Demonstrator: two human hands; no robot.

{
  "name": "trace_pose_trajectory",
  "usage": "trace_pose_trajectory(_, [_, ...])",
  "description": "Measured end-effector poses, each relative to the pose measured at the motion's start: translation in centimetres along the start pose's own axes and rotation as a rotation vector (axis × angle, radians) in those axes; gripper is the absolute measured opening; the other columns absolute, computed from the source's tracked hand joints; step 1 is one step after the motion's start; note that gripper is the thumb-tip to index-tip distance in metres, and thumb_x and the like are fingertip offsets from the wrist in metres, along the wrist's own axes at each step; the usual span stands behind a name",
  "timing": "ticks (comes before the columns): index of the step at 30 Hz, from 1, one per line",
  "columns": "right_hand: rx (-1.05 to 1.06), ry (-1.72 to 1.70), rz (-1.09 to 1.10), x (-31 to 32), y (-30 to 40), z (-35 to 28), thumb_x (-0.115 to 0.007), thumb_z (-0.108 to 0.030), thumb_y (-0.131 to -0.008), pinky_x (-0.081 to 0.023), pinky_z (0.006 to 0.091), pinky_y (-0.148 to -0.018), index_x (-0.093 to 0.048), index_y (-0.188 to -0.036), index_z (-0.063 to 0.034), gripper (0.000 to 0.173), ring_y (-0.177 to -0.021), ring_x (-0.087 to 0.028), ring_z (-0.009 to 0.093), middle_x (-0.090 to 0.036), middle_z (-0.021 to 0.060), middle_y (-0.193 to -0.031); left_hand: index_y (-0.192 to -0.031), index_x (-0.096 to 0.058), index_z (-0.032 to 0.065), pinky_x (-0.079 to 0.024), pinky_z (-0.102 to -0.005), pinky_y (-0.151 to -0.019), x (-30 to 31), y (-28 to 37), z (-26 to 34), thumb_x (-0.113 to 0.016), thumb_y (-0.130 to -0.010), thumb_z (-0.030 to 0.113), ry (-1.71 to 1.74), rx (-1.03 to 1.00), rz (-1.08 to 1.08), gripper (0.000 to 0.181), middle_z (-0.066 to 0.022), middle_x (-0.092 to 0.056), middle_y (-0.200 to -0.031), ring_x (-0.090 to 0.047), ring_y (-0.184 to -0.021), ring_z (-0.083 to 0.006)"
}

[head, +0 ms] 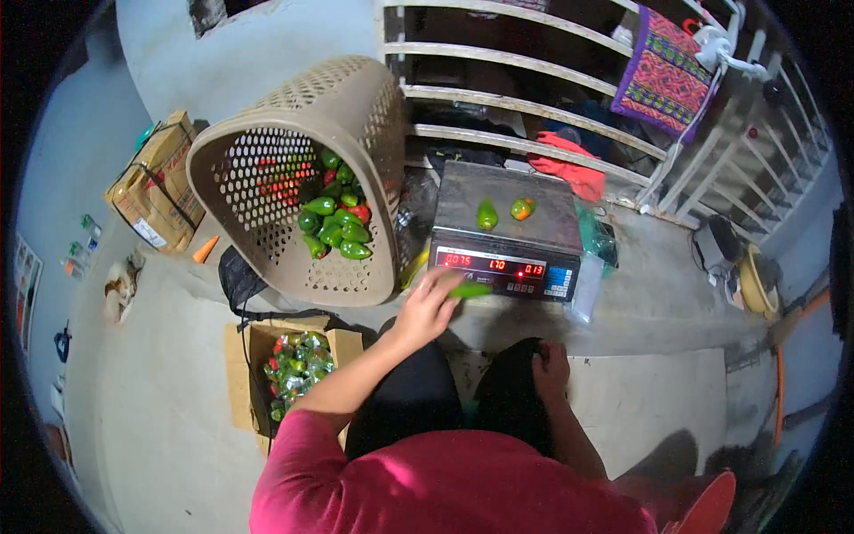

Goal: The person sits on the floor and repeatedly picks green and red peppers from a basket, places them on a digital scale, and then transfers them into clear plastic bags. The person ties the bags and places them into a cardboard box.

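Observation:
Between the fingertips of my left hand [427, 307] is a green pepper [470, 289], in front of the display of a digital scale [460, 193]. The hand is slightly blurred. On the scale's dark platform lie two peppers apart from each other: a green pepper [487, 214] and a green-and-orange pepper [522, 209]. Red digits glow on the scale's front panel. My right hand [552, 370] rests on my right knee, with nothing seen in it. Left of the scale, a beige plastic basket [287, 123] lies on its side, its mouth towards me, with green and red peppers [337, 227] inside.
An open cardboard box [240, 380] at my lower left holds several peppers in clear plastic. A taped carton [157, 193] and a carrot [205, 249] lie left of the basket. Farther left is a cat [121, 290]. White metal railings [520, 60] stand behind the scale.

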State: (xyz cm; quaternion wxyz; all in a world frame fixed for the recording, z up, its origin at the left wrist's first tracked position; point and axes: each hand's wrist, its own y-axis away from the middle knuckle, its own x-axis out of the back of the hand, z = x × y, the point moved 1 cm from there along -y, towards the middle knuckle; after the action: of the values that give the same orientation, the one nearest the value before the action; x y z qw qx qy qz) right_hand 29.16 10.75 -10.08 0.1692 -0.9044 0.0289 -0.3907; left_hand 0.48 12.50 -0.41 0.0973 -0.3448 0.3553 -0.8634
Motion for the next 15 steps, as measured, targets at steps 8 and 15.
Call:
trace_pose_trajectory(8, [0.031,0.033,0.008,0.4,0.2,0.9,-0.056,-0.014,-0.072,-0.045,0.0419,-0.073,-0.054,-0.095,-0.0058,0.024,-0.085,-0.054,0.032,-0.054,0.0142,-0.09,-0.095,-0.056,0.004,-0.047,-0.0408,-0.071,-8.6,-14.8,-4.5,-0.069,-0.066,0.029,-0.272,0.288,0.072,0.04,-0.0158,-0.053,-0.094,-0.056,-0.082,-0.0338])
trace_pose_trajectory(15, [0.005,-0.005,0.033,0.5,0.2,0.1,-0.057,-0.012,-0.073,-0.046,0.0416,-0.069,-0.056,-0.093,-0.0086,0.021,-0.078,-0.057,0.031,-0.055,0.0127,-0.089,-0.097,-0.054,0.007,-0.044,-0.0401,-0.077,-11.5,-16.7,-6.1,-0.069,-0.065,0.037,-0.591,0.305,-0.17,0.047,-0.0123,-0.054,-0.099,-0.053,-0.095,-0.0295])
